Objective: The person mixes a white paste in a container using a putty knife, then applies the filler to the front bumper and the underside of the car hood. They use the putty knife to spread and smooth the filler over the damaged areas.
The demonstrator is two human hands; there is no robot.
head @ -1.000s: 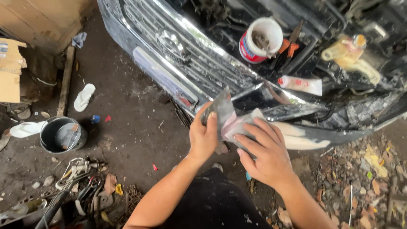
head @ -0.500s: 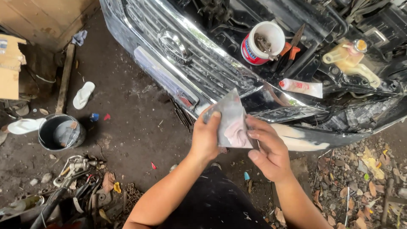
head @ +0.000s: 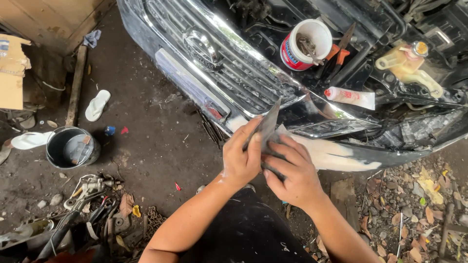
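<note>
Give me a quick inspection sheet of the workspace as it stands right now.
Surface: dirt floor, dark and littered.
Job's things: grey sheet, folded, held against the white patch on the black car bumper.
Clutter: bucket, white sandal, tools on the floor; cup, tube and pliers in the engine bay.
Hands: left hand and right hand both grip the sheet.
Cables: nothing seen.
Surroundings: dry leaves and gravel at right.
</note>
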